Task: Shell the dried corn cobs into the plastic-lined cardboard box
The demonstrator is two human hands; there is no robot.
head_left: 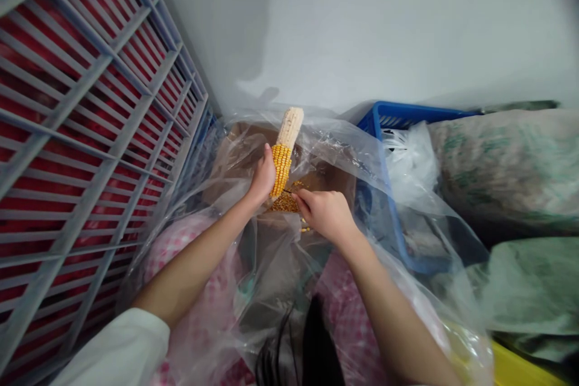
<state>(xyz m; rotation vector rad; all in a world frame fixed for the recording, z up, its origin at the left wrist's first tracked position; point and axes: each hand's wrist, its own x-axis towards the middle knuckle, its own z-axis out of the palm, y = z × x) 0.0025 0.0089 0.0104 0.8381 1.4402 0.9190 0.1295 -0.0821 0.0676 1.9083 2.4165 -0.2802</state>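
My left hand (262, 178) is wrapped round a corn cob (284, 151), holding it upright. The cob's upper part is bare and pale, while yellow kernels cover its lower part. My right hand (323, 212) is closed just right of the cob's base, fingers curled by the kernels; what it pinches is too small to make out. Loose kernels (286, 202) lie in a heap under the cob, inside a clear plastic bag (253, 253) spread over my lap.
A grey slatted crate wall (81, 132) with red behind it fills the left. A blue plastic basket (407, 114) stands to the right, with filled sacks (506, 169) beyond it. A yellow edge (520, 368) shows at the bottom right. A white wall is behind.
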